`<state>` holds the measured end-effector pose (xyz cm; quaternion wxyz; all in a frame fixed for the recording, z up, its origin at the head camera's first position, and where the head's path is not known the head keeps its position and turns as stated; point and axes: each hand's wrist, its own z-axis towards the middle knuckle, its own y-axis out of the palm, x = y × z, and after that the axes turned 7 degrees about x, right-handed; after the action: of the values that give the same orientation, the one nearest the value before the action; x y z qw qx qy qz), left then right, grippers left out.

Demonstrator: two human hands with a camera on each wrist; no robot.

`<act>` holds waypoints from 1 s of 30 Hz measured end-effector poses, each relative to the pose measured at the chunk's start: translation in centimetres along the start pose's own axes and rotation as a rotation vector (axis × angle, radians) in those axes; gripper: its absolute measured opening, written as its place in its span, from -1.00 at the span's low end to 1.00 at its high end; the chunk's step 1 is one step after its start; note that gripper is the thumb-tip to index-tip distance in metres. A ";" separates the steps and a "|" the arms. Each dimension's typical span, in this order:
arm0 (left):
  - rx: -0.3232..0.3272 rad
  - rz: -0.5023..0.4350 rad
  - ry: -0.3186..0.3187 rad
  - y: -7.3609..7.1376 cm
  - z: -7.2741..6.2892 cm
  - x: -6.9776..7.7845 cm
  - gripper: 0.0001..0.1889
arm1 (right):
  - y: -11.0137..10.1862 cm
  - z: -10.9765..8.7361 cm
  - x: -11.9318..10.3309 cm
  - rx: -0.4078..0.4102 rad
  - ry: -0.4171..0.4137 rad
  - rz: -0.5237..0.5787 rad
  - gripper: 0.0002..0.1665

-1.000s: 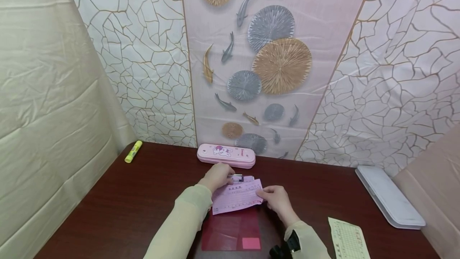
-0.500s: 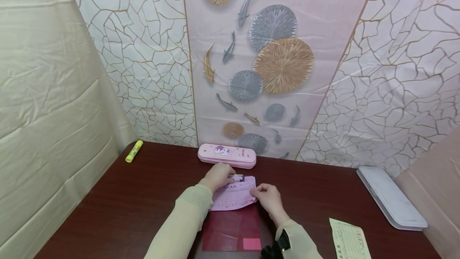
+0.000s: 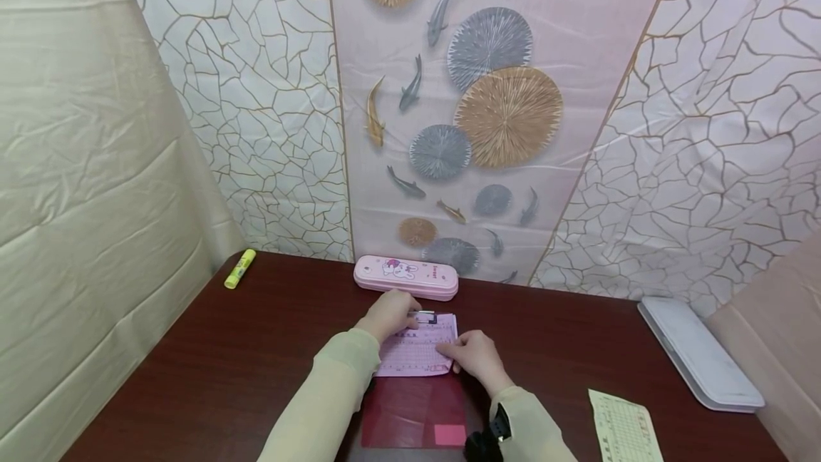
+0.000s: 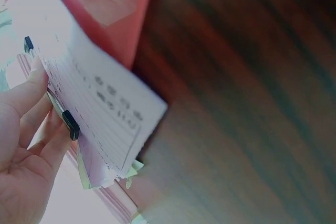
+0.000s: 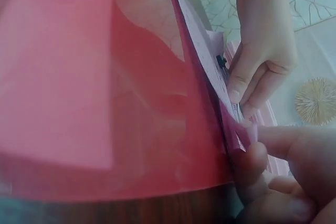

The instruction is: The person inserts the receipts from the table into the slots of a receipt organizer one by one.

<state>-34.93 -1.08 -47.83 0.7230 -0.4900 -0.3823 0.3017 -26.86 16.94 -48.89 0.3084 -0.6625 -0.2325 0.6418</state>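
A translucent red clipboard-like folder (image 3: pixel 413 412) lies on the table in front of me, with a metal clip (image 3: pixel 425 316) at its far end. Purple printed sheets (image 3: pixel 410 356) cover its far half, under or against that clip. My left hand (image 3: pixel 389 316) pinches the clip with thumb and fingers; black clip ends show either side of it in the left wrist view. At the sheets' right edge, my right hand (image 3: pixel 477 358) pinches the paper between thumb and fingers. In the right wrist view that paper edge (image 5: pixel 239 129) is bent up. Whether the clip's mouth is raised is hidden.
Just beyond the folder is a pink pencil case (image 3: pixel 405 277). A yellow glue stick (image 3: pixel 240 269) lies at the back left. On the right are a pale yellow printed sheet (image 3: pixel 625 426) and a white flat case (image 3: pixel 699 351). Curtains border the table.
The right hand has moved left, bringing the purple sheet leftward and flatter over the folder, its edges now nearer to the folder's. The left hand stays at the clip.
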 end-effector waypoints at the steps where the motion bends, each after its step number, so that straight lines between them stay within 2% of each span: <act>1: -0.001 -0.002 -0.003 0.0 0.0 0.0 -0.81 | 0.0 0.1 -0.1 -0.010 0.001 -0.022 -0.51; 6: -0.002 -0.016 -0.012 -0.2 -0.1 0.3 -0.80 | -0.1 0.2 -0.3 -0.026 0.020 -0.102 -0.46; 13: -0.001 -0.010 -0.011 -0.3 -0.2 0.5 -0.80 | -0.2 0.3 -0.4 -0.015 0.044 -0.116 -0.45; 19: 0.001 0.006 -0.003 -0.1 -0.1 0.4 -0.83 | 0.1 0.4 -0.9 -0.020 0.075 -0.198 -0.38; 30: 0.023 0.155 0.088 -0.2 -0.3 0.9 -0.95 | 0.6 0.6 -1.2 0.007 0.092 -0.245 -0.40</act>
<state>-34.18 -0.59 -47.49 0.7193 -0.5225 -0.3076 0.3390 -27.55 15.68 -48.45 0.3971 -0.6567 -0.2951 0.5691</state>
